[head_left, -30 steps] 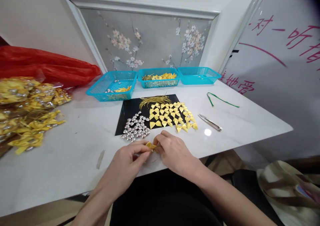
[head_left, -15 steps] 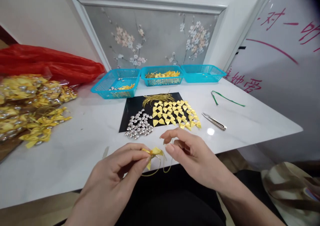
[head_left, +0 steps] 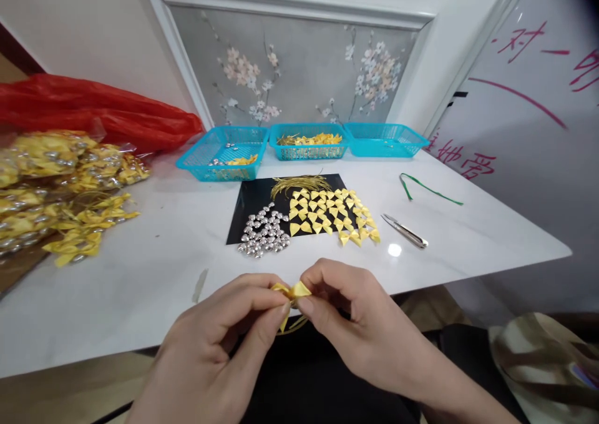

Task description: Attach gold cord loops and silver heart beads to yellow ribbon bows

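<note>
Between my hands, over the table's front edge, is a yellow ribbon bow [head_left: 299,289] with a gold cord [head_left: 294,329] hanging in a loop beneath it. My left hand [head_left: 229,330] pinches the bow's left side between thumb and forefinger. On its right side, my right hand [head_left: 349,315] is closed, thumb and forefinger pressed together at the bow and cord. Fingertips hide the middle of the bow. Beyond my hands, a black mat [head_left: 238,215] carries silver heart-shaped beads [head_left: 266,233], rows of yellow bows [head_left: 318,212] and a bundle of gold cords [head_left: 299,184].
Blue baskets stand along the wall: a left one [head_left: 187,160], a middle one [head_left: 309,153] and a right one [head_left: 388,152]. Thread snips [head_left: 405,231] and a green ribbon [head_left: 433,190] lie at right. Bagged bows [head_left: 47,162] and a red bag [head_left: 93,108] fill the left.
My right hand has moved left and down to the bow and closed there. The cord loop that hung between my hands is now mostly below the bow. The view has shifted slightly.
</note>
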A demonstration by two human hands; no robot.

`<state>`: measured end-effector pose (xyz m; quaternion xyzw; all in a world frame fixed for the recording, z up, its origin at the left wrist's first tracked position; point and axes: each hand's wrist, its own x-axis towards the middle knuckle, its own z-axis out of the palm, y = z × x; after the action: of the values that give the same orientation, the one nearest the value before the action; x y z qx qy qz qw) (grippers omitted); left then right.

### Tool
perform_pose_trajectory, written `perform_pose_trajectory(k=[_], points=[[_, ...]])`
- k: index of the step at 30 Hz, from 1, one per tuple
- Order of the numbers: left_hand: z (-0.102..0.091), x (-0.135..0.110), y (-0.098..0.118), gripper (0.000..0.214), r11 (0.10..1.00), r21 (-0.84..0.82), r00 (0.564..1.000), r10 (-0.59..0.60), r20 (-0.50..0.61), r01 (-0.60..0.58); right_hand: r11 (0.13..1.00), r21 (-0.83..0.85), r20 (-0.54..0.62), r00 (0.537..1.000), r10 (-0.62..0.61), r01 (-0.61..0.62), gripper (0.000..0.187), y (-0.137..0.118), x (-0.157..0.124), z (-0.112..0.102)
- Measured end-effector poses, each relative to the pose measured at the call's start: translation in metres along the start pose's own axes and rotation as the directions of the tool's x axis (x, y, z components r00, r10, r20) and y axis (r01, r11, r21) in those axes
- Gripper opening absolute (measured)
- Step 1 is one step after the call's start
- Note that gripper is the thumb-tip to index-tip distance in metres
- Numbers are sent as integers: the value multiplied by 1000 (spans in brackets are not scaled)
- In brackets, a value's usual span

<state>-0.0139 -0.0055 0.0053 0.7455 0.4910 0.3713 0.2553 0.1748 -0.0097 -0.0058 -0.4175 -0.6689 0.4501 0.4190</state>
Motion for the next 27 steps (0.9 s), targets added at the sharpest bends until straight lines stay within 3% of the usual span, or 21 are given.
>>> perform_pose_trajectory(k=[5,11,18,24,27], points=[[1,3,3,17,998,-61,998,8,55,-5,1000,5,-22,999,-26,26,12,1,-4,-1],[-2,2,2,17,996,-94,998,1,69,6,997,21,60,996,69,-70,5,-2,-5,-4],[5,-3,2,13,999,-21,999,33,-18,-34,996,-78,-38,999,-36,33,14,-3,-4,2],[6,-4,2,11,1000,-14,999,10,-54,-11,999,-16,-71,997,-44,43,15,1,-6,4],[5,-2,4,13,999,-35,999,7,-48,-9,998,62,-39,999,19,-16,12,3,-8,1]])
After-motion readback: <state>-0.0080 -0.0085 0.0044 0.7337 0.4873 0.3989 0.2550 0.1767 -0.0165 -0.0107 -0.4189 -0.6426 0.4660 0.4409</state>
